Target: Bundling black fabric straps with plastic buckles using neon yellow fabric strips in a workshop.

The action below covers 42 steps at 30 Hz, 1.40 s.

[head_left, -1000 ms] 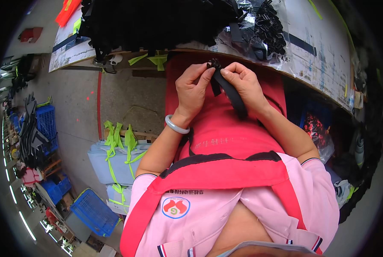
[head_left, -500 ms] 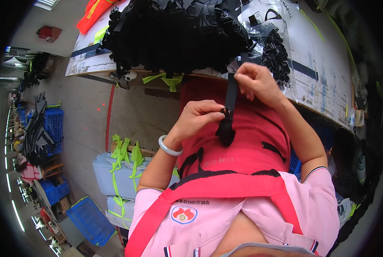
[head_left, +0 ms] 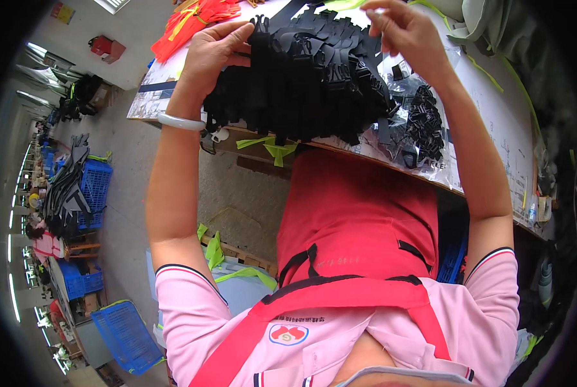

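A large heap of black webbing straps with plastic buckles lies on the worktable. At the heap's left side, my left hand pinches the buckle end of a black strap, which hangs down against the pile. Above the heap's right side is my right hand, raised with its fingers loosely bent and apart, nothing visible in them. Below that hand, a clear plastic bag lies by a cluster of small black buckles.
Orange straps lie at the table's far left. Yellow-green strips hang below its front edge. Pale blue bundles sit low on the left. Farther left on the floor are blue crates. My red apron faces the table edge.
Both hands have moved forward from in front of my apron to above the heap, spreading apart. The strap stretched between them has left my lap, and my right hand has let go.
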### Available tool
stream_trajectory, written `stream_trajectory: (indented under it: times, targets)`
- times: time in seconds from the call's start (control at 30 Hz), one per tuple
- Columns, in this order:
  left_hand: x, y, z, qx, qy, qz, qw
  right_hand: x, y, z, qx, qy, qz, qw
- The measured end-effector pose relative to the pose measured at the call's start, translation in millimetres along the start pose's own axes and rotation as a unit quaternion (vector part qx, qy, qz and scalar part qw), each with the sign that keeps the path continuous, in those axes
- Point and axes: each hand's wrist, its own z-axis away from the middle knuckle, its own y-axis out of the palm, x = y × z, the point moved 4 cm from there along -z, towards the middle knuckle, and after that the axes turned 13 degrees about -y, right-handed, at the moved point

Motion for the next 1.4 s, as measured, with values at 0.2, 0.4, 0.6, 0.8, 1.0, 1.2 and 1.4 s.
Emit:
stream_trajectory:
  times: [0.2,0.4,0.6,0.8,1.0,1.2,1.4]
  targets:
    - [16,21,11,-0.136,0.095,-0.105,0.981,-66,-2,108,0.014,0.099,0.002,0.995]
    - [8,40,48,-0.247,0.201,-0.206,0.925,-118,-71,157,-0.06,0.065,0.349,0.933]
    - [21,110,89,-0.131,0.215,-0.17,0.953,-152,-65,203,-0.019,0.068,0.413,0.908]
    - [58,246,86,0.121,0.291,-0.291,0.903,-139,-62,201,-0.065,0.037,0.415,0.907]
    - [95,315,8,0.08,0.317,-0.52,0.789,-158,-72,222,-0.071,0.236,0.296,0.923]
    - [115,301,-3,0.101,0.274,-0.552,0.781,-174,-158,231,-0.177,0.188,0.348,0.901]
    - [122,299,5,0.12,0.257,-0.586,0.759,-199,-238,277,-0.221,0.236,0.39,0.862]
